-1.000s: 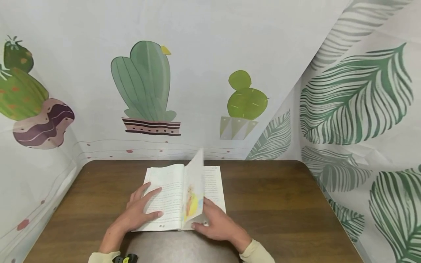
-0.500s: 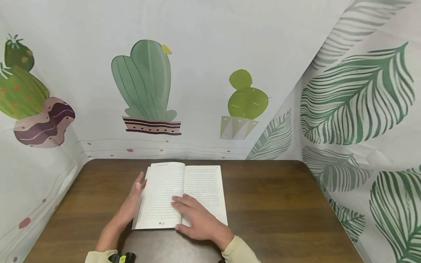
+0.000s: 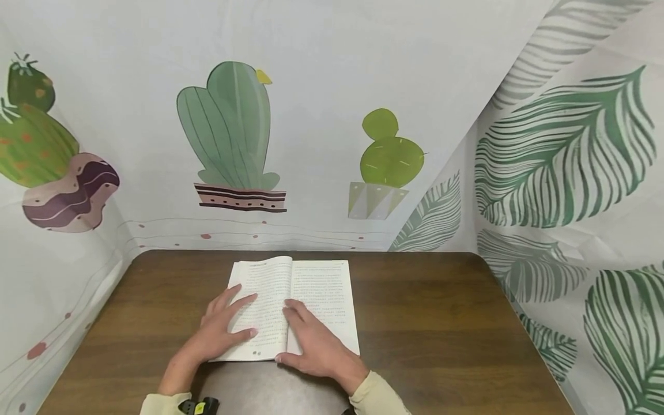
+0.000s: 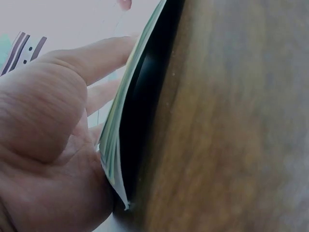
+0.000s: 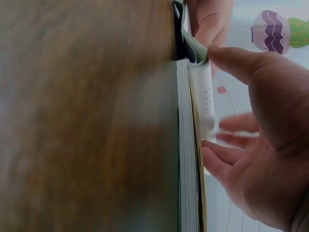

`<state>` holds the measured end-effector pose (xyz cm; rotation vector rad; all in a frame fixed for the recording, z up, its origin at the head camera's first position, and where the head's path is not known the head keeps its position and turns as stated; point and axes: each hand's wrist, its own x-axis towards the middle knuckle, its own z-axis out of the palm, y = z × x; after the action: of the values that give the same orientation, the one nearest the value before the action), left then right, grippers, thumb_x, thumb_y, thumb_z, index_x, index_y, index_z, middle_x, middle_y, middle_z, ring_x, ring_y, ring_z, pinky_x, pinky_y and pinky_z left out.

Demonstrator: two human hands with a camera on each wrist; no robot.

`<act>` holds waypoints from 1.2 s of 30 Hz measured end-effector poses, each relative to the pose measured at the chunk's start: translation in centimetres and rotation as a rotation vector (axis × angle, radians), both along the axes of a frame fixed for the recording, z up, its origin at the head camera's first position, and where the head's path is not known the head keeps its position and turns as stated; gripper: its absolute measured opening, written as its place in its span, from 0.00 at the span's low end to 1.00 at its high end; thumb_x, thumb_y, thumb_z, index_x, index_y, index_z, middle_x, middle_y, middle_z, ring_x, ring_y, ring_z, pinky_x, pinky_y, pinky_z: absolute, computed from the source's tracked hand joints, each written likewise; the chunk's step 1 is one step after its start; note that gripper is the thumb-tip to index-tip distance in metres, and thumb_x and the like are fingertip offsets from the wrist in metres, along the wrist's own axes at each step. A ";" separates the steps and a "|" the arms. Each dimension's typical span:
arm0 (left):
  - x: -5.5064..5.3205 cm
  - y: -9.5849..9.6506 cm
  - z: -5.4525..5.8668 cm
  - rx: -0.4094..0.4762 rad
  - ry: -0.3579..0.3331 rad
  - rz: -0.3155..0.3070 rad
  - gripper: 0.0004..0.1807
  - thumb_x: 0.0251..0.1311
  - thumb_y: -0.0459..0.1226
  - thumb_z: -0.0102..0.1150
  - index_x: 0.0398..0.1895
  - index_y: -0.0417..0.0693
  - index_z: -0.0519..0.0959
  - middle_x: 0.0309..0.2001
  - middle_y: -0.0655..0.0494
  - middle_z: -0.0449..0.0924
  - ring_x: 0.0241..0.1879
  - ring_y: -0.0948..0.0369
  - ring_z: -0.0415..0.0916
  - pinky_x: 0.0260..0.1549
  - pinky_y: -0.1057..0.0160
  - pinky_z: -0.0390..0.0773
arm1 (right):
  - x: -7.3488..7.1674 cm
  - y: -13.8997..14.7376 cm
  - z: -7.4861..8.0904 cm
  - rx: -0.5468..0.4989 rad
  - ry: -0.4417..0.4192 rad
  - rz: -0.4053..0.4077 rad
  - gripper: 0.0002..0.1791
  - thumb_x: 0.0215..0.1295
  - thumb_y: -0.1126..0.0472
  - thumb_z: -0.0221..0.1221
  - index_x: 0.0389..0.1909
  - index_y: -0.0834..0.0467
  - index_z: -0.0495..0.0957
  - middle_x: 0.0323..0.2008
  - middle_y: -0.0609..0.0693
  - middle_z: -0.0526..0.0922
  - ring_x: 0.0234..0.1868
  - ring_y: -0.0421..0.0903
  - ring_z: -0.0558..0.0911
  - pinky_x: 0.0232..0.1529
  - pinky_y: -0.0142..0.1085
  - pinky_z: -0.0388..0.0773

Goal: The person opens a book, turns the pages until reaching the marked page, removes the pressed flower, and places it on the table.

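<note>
An open book [image 3: 321,282] with printed text on both pages lies on the brown wooden table. My left hand [image 3: 218,328] rests on its left page with the fingers spread, the thumb near the lower middle of that page. Over the lower part of the right page lies my right hand [image 3: 319,346], its fingertips at the fold and its thumb at the book's bottom edge. In the right wrist view the page block [image 5: 188,145] is seen edge-on, and the paper curves up near the spine. The left wrist view shows the left-hand pages [image 4: 120,111] edge-on, slightly lifted off the table.
The wooden table [image 3: 425,311] extends to both sides of the book. Behind it hangs a white backdrop [image 3: 316,115] printed with cacti, and leaf-patterned cloth [image 3: 560,155] stands at the right. Black straps [image 3: 199,406] are on the wrists.
A page with a coloured picture, raised at the fold a second ago, now lies over on the left. My left hand moved off to the left edge, then back onto the page. My right hand moved left.
</note>
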<state>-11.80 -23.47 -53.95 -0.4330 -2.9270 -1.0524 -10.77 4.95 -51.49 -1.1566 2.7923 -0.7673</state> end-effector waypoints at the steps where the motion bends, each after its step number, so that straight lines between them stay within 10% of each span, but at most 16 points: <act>1: 0.0 0.0 0.1 -0.002 -0.008 0.002 0.40 0.63 0.53 0.73 0.76 0.53 0.73 0.82 0.37 0.53 0.77 0.28 0.46 0.60 0.15 0.51 | 0.0 0.1 0.1 -0.002 -0.019 -0.022 0.49 0.64 0.41 0.73 0.77 0.64 0.66 0.78 0.58 0.64 0.74 0.51 0.72 0.73 0.40 0.70; 9: -0.2 0.0 0.3 0.008 -0.043 0.013 0.41 0.62 0.52 0.75 0.77 0.53 0.73 0.82 0.38 0.51 0.77 0.29 0.44 0.61 0.15 0.48 | -0.1 1.1 0.6 0.082 0.049 -0.026 0.35 0.51 0.43 0.81 0.57 0.55 0.86 0.71 0.51 0.76 0.73 0.47 0.74 0.74 0.36 0.67; 26: 0.1 0.2 0.4 -0.005 -0.054 0.031 0.41 0.60 0.51 0.76 0.76 0.52 0.74 0.82 0.37 0.52 0.77 0.29 0.44 0.61 0.16 0.49 | 0.1 2.1 0.7 0.091 0.146 0.095 0.05 0.61 0.55 0.76 0.33 0.49 0.90 0.63 0.50 0.85 0.71 0.54 0.78 0.75 0.38 0.68; 36: 0.2 0.4 0.6 -0.010 -0.049 0.035 0.41 0.60 0.51 0.76 0.76 0.52 0.74 0.82 0.37 0.53 0.77 0.30 0.46 0.61 0.16 0.50 | 0.2 3.2 0.8 0.029 0.273 0.171 0.11 0.53 0.66 0.73 0.21 0.50 0.81 0.55 0.49 0.88 0.65 0.52 0.83 0.71 0.36 0.72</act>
<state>-11.57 -23.06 -53.32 -0.3600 -2.9722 -1.0592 -10.55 8.18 -50.73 -1.5789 2.8476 -0.5937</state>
